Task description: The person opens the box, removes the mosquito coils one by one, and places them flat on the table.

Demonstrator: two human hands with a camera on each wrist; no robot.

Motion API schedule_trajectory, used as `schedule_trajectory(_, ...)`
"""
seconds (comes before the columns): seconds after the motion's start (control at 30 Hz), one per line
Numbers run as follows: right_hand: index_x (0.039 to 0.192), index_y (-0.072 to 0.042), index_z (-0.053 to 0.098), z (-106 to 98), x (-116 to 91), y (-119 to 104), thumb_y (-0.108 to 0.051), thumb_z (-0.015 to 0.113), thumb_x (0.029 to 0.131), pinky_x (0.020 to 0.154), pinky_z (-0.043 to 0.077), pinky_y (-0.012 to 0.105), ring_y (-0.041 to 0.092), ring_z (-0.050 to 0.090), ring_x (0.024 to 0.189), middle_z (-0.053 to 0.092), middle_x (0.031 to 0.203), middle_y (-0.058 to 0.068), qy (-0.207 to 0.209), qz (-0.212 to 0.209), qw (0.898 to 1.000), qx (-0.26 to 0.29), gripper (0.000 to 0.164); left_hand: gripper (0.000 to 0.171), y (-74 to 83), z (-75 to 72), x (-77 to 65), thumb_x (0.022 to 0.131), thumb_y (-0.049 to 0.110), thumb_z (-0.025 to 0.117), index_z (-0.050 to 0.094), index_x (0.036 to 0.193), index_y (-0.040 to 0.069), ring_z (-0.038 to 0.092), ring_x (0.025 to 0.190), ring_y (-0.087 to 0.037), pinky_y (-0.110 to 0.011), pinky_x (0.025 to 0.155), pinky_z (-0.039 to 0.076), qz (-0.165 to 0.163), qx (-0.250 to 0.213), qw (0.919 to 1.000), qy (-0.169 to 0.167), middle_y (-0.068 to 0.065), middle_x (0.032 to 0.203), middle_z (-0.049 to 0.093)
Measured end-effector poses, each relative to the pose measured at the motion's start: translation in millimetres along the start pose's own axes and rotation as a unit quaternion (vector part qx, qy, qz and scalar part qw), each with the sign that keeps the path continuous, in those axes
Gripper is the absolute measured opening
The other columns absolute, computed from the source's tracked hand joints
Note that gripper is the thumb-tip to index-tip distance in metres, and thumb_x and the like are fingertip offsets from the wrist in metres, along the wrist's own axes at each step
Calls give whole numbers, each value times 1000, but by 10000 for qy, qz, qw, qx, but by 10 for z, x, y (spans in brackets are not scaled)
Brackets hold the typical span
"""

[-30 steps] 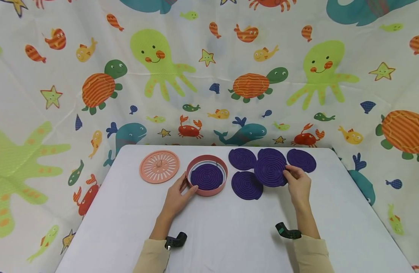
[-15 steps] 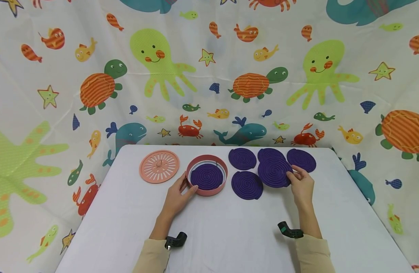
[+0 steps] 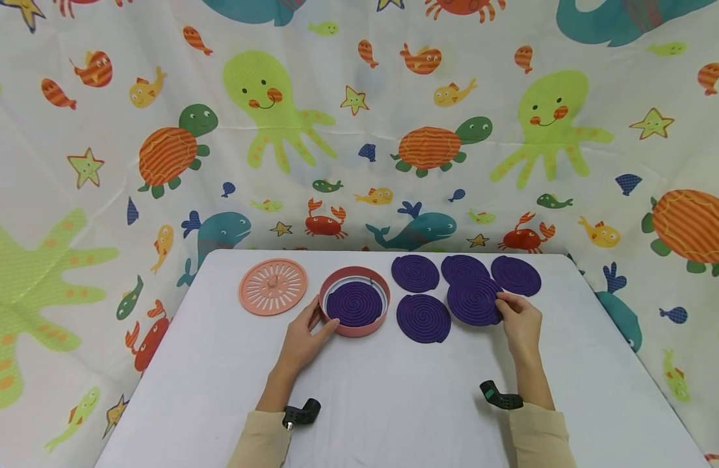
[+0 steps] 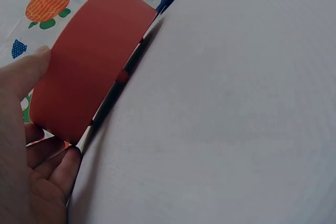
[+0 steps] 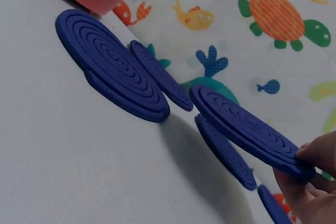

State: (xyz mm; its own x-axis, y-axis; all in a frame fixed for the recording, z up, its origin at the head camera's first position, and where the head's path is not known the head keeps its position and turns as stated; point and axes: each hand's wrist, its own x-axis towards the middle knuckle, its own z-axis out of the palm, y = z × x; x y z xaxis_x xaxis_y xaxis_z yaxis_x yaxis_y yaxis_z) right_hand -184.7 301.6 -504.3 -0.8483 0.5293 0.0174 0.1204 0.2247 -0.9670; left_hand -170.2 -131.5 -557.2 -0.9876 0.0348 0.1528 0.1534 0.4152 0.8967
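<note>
My left hand grips the left side of a round pink-red mosquito coil holder, thumb at the near rim and fingers round its outer wall. Inside the holder lies a purple mosquito coil. My right hand pinches the right edge of another purple mosquito coil between thumb and fingers. In the right wrist view this held coil is tilted and raised, with a shadow on the table below. It partly covers a coil lying behind it.
To the left of the holder lies a round, slotted, peach-pink lid with a small knob. More coils rest on the white table: one at the back, one nearer, one at far right. A sea-animal curtain hangs behind.
My right hand has moved slightly right and toward me with the pinched mosquito coil, uncovering more of the coil behind. The left hand keeps its grip on the holder, unmoved.
</note>
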Motion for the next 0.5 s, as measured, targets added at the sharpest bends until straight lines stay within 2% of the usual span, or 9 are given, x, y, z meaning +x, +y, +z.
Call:
schedule_trajectory(0.2,121,4,68,-66,6,18,-10,66,95,63,48,3,-11,56,75,60,75,-31,-118,302,9993,-198,29,85,-11,5,2,89,45,74,36,155,6,48,142,-26,-28,114,44,27,11,10000,16,-13,159,41)
schedule_trajectory(0.5,121,6,68,-90,27,80,-9,67,95,62,48,3,-13,55,74,61,72,-31,-202,343,9988,-273,31,86,-21,12,8,89,47,73,36,155,8,47,142,-25,-28,114,44,-53,86,9999,13,-11,159,40)
